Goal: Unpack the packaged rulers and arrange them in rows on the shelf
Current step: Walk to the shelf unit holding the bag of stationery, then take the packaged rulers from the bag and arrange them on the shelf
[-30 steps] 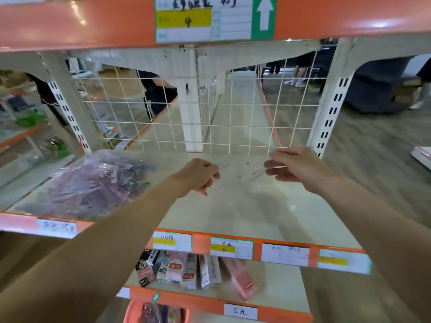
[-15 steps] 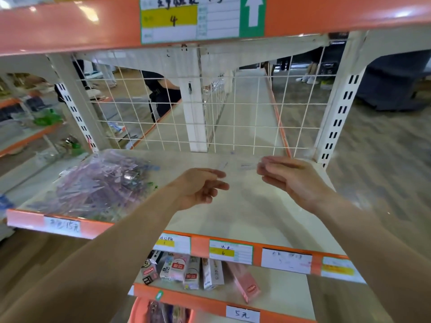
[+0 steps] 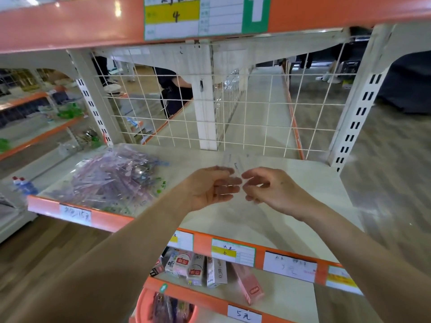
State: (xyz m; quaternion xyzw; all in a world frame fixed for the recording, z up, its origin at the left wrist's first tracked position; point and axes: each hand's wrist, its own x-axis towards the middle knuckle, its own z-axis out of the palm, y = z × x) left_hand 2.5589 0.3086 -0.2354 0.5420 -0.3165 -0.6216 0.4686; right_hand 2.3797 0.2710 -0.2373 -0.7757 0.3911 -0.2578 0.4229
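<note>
A heap of packaged rulers in clear wrappers lies on the left part of the white shelf. Both my hands meet over the shelf's middle. My left hand holds the lower end of a clear ruler, which sticks up and away from my fingers toward the wire back. My right hand is close beside it with fingers curled toward the same piece; its fingertips pinch the near end, where the clear plastic is hard to make out.
A white wire grid closes the shelf's back, with slotted uprights at the sides. An orange shelf edge with price labels runs in front. Boxed goods stand on the lower shelf. A person stands beyond the grid.
My hands, apart a second ago, have come together at the shelf's middle. The clear ruler now stands up between them. The camera has moved nearer.
</note>
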